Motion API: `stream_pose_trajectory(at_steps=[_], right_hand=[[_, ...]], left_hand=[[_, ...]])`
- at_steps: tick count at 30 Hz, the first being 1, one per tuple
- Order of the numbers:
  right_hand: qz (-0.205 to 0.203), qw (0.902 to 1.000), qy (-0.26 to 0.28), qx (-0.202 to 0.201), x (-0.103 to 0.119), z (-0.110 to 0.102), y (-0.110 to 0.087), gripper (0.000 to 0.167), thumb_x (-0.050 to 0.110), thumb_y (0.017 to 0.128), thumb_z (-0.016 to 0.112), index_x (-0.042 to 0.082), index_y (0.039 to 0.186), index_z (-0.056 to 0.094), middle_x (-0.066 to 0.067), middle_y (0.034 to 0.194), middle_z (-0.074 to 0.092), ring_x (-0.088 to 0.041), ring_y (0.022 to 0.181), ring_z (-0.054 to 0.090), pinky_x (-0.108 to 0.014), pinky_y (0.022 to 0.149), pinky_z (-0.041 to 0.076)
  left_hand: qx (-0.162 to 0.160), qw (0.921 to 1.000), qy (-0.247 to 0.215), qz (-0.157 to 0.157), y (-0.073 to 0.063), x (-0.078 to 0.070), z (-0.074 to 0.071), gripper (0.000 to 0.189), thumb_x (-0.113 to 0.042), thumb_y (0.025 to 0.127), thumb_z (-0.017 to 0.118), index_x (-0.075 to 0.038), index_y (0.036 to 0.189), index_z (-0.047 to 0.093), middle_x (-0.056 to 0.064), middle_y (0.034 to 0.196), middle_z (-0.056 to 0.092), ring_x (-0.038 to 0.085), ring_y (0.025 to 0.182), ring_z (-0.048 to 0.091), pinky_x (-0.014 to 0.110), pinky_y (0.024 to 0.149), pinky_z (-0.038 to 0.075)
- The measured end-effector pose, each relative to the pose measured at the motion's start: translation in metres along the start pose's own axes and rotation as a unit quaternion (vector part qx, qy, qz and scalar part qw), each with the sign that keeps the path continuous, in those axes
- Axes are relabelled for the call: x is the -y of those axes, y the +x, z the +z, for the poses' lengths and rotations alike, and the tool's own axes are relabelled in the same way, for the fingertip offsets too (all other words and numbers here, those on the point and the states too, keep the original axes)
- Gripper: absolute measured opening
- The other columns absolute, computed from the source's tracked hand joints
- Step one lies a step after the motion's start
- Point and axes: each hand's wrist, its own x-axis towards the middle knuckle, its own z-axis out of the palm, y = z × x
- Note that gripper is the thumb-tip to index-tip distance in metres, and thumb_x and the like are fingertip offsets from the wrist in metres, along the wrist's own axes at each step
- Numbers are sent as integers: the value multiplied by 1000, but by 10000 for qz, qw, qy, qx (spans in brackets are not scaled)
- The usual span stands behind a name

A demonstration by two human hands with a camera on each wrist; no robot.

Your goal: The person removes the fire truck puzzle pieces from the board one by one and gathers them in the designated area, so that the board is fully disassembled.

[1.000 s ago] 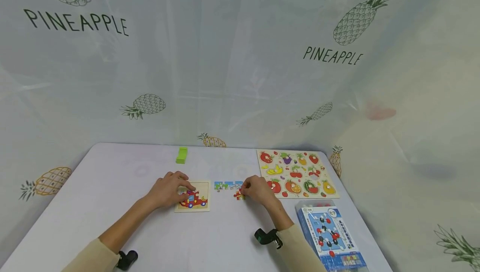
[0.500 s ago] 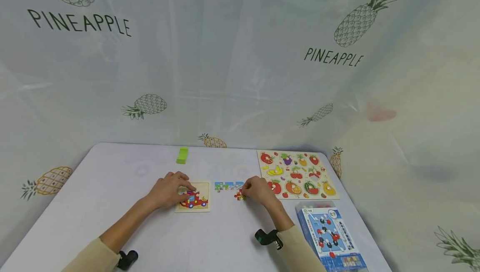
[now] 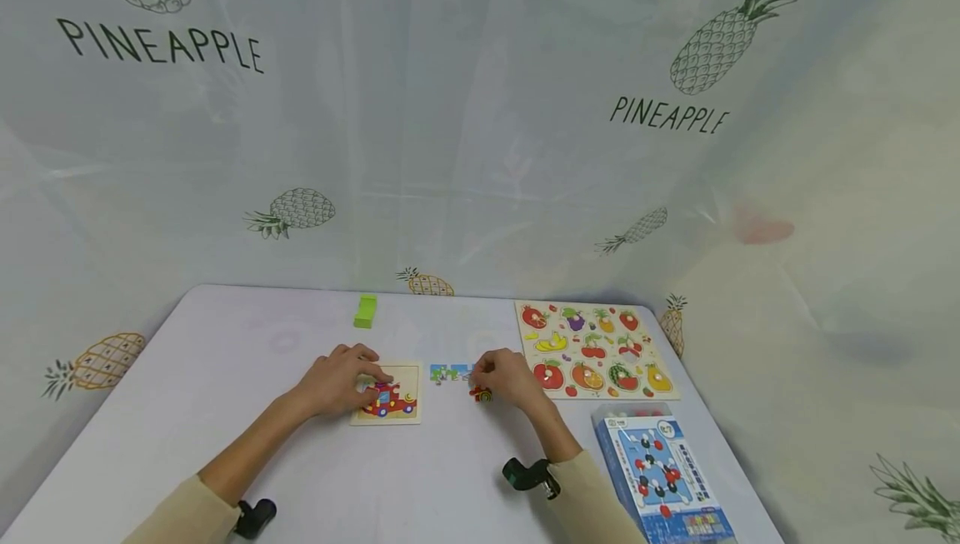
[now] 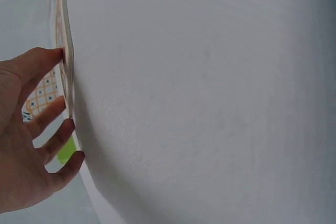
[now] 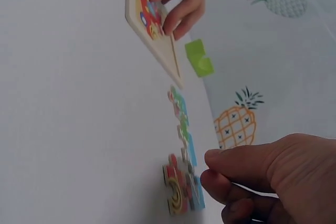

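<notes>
Left hand (image 3: 333, 381): fingers spread, at the left side of the board (image 3: 409, 377); thumb and forefinger tips rest on it, by the red car (image 3: 390, 401). In the left wrist view the board shows edge-on.

Right hand (image 3: 506, 375): thumb and forefinger close together above the right end of the blue-green strip (image 3: 447, 373); cannot tell whether they pinch a piece.

Strip: jigsaw pieces in a row on the table (image 3: 412, 486), just right of the board and apart from it. The red piece (image 5: 176, 190), with a yellow curve, lies beside the strip's right end, on the near side; contact between these 2 unclear.

Surroundings: green block (image 3: 365, 311) near the far edge, beyond the board; fruit board (image 3: 652, 340) at far right; blue box (image 3: 667, 477) nearer, printed with red and black balls. Pineapple-print sheeting (image 3: 450, 111) hangs behind. 2 long beige sleeves (image 3: 187, 511) visible.
</notes>
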Motion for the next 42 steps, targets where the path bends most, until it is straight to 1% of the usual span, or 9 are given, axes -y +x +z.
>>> stream_pose_trajectory(at_steps=[7, 11, 14, 16, 20, 24, 30, 36, 42], right_hand=[[-383, 9991, 144, 145, 19, 20, 8, 6, 18, 92, 73, 13, 90, 72, 6, 78, 64, -10, 67, 55, -24, 58, 46], [-608, 9974, 219, 317, 34, 37, 14, 5, 19, 91, 74, 14, 93, 73, 8, 80, 63, -8, 72, 52, -23, 62, 44], [-690, 9963, 211, 475, 45, 48, 17, 11, 20, 90, 75, 14, 99, 73, 9, 79, 60, -6, 72, 51, -22, 63, 42], [-799, 9954, 164, 509, 52, 56, 20, 16, 20, 88, 77, 12, 102, 73, 8, 78, 60, -6, 71, 51, -22, 63, 42], [-896, 9944, -135, 549, 62, 68, 25, 26, 23, 87, 79, 12, 111, 74, 9, 79, 60, -5, 70, 51, -22, 63, 42], [-943, 9926, -493, 589, 68, 77, 28, 30, 24, 89, 78, 14, 117, 74, 8, 84, 59, -5, 73, 50, -21, 63, 42], [-1171, 9874, -960, 457, 75, 83, 28, 30, 21, 87, 79, 15, 116, 75, 6, 85, 58, -6, 72, 49, -20, 61, 41], [-1124, 9876, -998, 443, 78, 84, 26, 30, 25, 87, 80, 16, 115, 75, 5, 86, 58, -6, 71, 49, -20, 60, 41], [-1189, 9865, -1069, 349, 78, 86, 27, 30, 26, 87, 80, 16, 114, 74, 6, 86, 58, -5, 71, 49, -19, 61, 41]], left_hand=[[60, 10000, -69, 5, 0, 0, 0, 27, -32, 82, 82, -31, 108, 76, 3, 127, 63, 35, 118, 53, 61, 86, 45], [53, 9999, -100, -48, 1, 1, -1, 23, -33, 82, 83, -28, 101, 73, 2, 128, 63, 33, 117, 54, 59, 84, 47], [61, 9999, -115, -61, 2, 1, -1, 18, -33, 82, 82, -29, 94, 69, 3, 129, 63, 33, 117, 54, 59, 83, 47], [72, 9999, -131, -63, 2, 2, -1, 17, -33, 82, 82, -29, 91, 68, 4, 130, 62, 33, 117, 54, 60, 83, 46], [88, 9998, -194, -58, 3, 2, -1, 17, -33, 82, 82, -30, 88, 67, 4, 132, 62, 34, 118, 54, 61, 82, 46], [54, 9998, -193, 31, 4, 3, -1, 17, -32, 81, 83, -29, 88, 68, 4, 130, 63, 34, 115, 55, 60, 79, 46], [91, 9998, -186, 37, 6, 4, -1, 16, -31, 79, 83, -29, 87, 69, 4, 128, 64, 34, 113, 56, 59, 77, 47], [191, 9995, -247, -43, 6, 4, -4, 13, -29, 80, 83, -29, 86, 71, 3, 127, 65, 35, 115, 55, 60, 79, 47], [127, 9996, -217, -102, 6, 4, -3, 11, -26, 81, 82, -30, 84, 72, 2, 126, 65, 34, 114, 56, 58, 77, 48]])
